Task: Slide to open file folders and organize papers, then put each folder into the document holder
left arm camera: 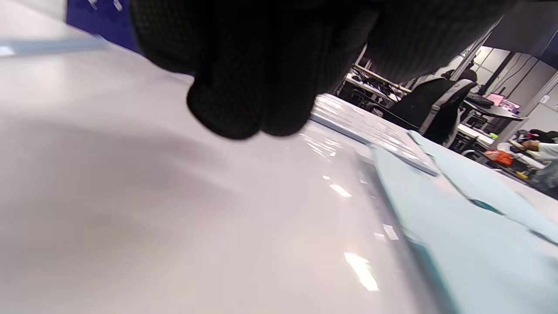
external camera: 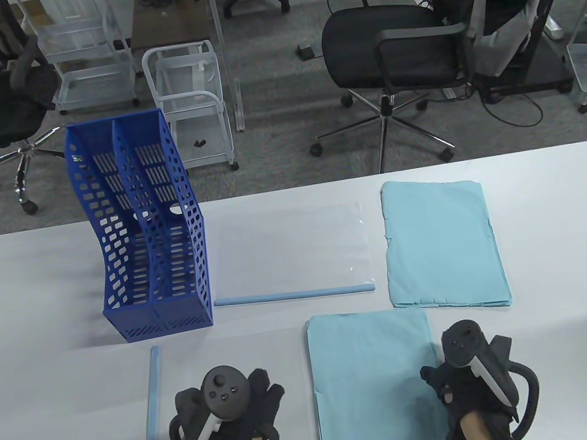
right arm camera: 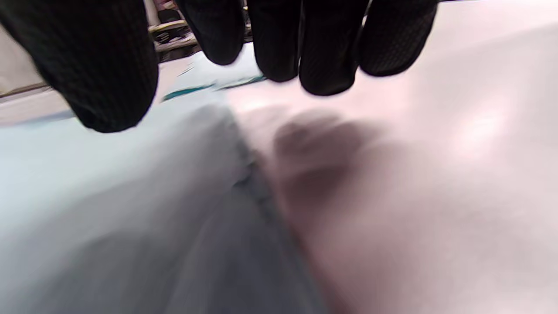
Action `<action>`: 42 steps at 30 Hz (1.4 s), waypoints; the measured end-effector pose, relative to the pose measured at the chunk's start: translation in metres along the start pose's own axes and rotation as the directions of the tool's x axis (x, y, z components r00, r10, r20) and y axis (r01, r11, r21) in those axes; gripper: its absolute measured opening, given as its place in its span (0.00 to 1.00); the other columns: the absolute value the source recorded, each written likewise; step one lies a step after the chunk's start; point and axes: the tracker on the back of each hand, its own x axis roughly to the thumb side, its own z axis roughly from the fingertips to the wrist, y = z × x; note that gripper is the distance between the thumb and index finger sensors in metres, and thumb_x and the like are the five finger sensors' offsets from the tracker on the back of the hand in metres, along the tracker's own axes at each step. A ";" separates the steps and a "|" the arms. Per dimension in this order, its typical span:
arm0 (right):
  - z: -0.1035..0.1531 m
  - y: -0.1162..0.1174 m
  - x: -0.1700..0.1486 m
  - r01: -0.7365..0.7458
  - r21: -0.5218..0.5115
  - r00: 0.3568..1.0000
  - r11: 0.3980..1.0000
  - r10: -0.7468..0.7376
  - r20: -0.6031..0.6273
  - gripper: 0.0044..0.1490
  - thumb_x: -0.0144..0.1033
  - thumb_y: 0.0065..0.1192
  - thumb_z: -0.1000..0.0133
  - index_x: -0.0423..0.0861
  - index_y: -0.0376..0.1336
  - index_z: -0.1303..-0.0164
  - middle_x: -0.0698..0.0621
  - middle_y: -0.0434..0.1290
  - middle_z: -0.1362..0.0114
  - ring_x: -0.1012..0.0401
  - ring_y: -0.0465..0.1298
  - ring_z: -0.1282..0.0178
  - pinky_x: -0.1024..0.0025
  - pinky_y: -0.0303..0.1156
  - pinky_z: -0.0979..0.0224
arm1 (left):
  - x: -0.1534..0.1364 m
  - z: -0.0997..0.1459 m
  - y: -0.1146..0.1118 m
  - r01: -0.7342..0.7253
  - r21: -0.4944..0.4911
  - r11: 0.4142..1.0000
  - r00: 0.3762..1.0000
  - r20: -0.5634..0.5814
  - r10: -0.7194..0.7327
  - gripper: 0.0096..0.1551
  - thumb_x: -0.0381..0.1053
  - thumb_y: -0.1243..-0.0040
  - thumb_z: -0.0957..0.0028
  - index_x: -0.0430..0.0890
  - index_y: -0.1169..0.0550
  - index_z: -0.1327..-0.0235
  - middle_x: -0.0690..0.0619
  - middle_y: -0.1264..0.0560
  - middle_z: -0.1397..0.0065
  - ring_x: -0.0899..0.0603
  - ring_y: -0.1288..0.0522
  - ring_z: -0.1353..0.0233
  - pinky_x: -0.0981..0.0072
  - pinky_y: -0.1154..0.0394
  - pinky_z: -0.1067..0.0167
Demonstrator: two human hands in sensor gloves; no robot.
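Nearest the bottom edge of the table view, the left hand (external camera: 229,414) lies over a clear folder (external camera: 227,364) whose pale blue slide bar (external camera: 151,420) runs along its left side. In the left wrist view the gloved fingertips (left arm camera: 244,100) hang just above the glossy plastic, bunched together; whether they press on it cannot be told, and they grip nothing that shows.

The right hand (external camera: 477,374) sits at the right edge of the near stack of light blue paper (external camera: 372,385). From its wrist camera the fingers (right arm camera: 322,52) hang down fairly straight and the thumb (right arm camera: 96,65) stands apart over the paper — nothing is held between them, though contact with the table (external camera: 554,245) is unclear.

Farther back, in the middle of the white table, a second clear folder (external camera: 288,254) lies flat, its own blue bar (external camera: 294,294) along the near edge. Just to its right lies a second stack of blue paper (external camera: 439,244), its edges a little ragged. To the left of that folder stands the blue document holder (external camera: 147,243), upright, with two compartments and perforated walls — both compartments hold nothing.

Beyond the table, on grey carpet, are black office chairs (external camera: 399,42) and white wire carts (external camera: 191,102).
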 end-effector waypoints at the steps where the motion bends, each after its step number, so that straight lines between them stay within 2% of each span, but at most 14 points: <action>1: -0.001 0.004 0.005 -0.022 0.038 0.999 0.999 0.021 0.027 0.57 0.62 0.72 0.57 0.61 0.48 0.21 0.47 0.51 0.13 0.41 0.61 0.18 0.38 0.60 0.21 | -0.008 0.001 0.000 0.033 -0.005 0.999 0.999 -0.027 -0.033 0.37 0.65 0.34 0.51 0.52 0.23 0.29 0.50 0.17 0.33 0.39 0.15 0.37 0.45 0.24 0.36; 3: -0.001 0.011 0.012 -0.075 0.094 0.996 0.993 0.070 0.052 0.58 0.63 0.72 0.58 0.64 0.46 0.21 0.47 0.48 0.12 0.39 0.58 0.17 0.36 0.58 0.21 | -0.019 0.000 -0.003 0.092 -0.044 0.995 0.991 -0.089 -0.096 0.41 0.67 0.35 0.51 0.54 0.28 0.23 0.48 0.23 0.25 0.37 0.21 0.28 0.43 0.26 0.32; 6: -0.002 0.017 0.017 -0.186 0.121 0.982 0.975 0.181 0.054 0.59 0.64 0.72 0.59 0.65 0.46 0.21 0.48 0.46 0.11 0.39 0.54 0.15 0.36 0.56 0.20 | -0.033 -0.001 -0.013 0.182 -0.119 0.976 0.964 -0.174 -0.201 0.45 0.69 0.36 0.50 0.57 0.32 0.19 0.48 0.30 0.18 0.36 0.26 0.22 0.42 0.28 0.29; 10: -0.003 0.018 0.019 -0.212 0.122 0.977 0.970 0.206 0.058 0.57 0.63 0.73 0.58 0.63 0.48 0.21 0.48 0.46 0.11 0.39 0.53 0.15 0.35 0.56 0.20 | -0.038 -0.004 -0.021 0.215 -0.186 0.959 0.949 -0.192 -0.250 0.45 0.70 0.37 0.50 0.58 0.33 0.19 0.49 0.32 0.16 0.35 0.27 0.21 0.42 0.29 0.28; 14: -0.003 0.017 0.019 -0.215 0.128 0.976 0.968 0.209 0.056 0.57 0.61 0.73 0.58 0.63 0.48 0.21 0.48 0.46 0.11 0.40 0.53 0.15 0.36 0.56 0.20 | -0.039 -0.005 -0.024 0.230 -0.170 0.958 0.945 -0.196 -0.262 0.44 0.70 0.37 0.51 0.58 0.32 0.19 0.48 0.32 0.16 0.36 0.26 0.21 0.43 0.29 0.28; 22: -0.004 0.017 0.020 -0.224 0.148 0.975 0.963 0.218 0.052 0.57 0.59 0.73 0.58 0.62 0.48 0.21 0.48 0.46 0.11 0.40 0.53 0.15 0.36 0.55 0.19 | -0.041 -0.008 -0.027 0.214 -0.200 0.956 0.948 -0.195 -0.252 0.45 0.70 0.36 0.51 0.58 0.32 0.19 0.47 0.34 0.16 0.35 0.30 0.21 0.44 0.29 0.27; 31: -0.005 0.016 0.022 -0.235 0.165 0.972 0.958 0.228 0.058 0.57 0.58 0.73 0.57 0.61 0.47 0.20 0.47 0.45 0.11 0.39 0.53 0.15 0.36 0.55 0.19 | -0.044 -0.011 -0.025 0.167 -0.187 0.968 0.961 -0.190 -0.202 0.46 0.70 0.35 0.53 0.57 0.31 0.20 0.46 0.33 0.17 0.35 0.30 0.22 0.45 0.29 0.28; 42: -0.005 0.017 0.023 -0.235 0.171 0.972 0.957 0.228 0.058 0.57 0.58 0.72 0.57 0.61 0.46 0.20 0.47 0.44 0.11 0.39 0.52 0.15 0.36 0.55 0.19 | -0.042 -0.009 -0.025 0.067 -0.207 0.976 0.988 -0.123 -0.094 0.46 0.71 0.36 0.53 0.57 0.32 0.20 0.47 0.32 0.17 0.36 0.29 0.23 0.46 0.28 0.28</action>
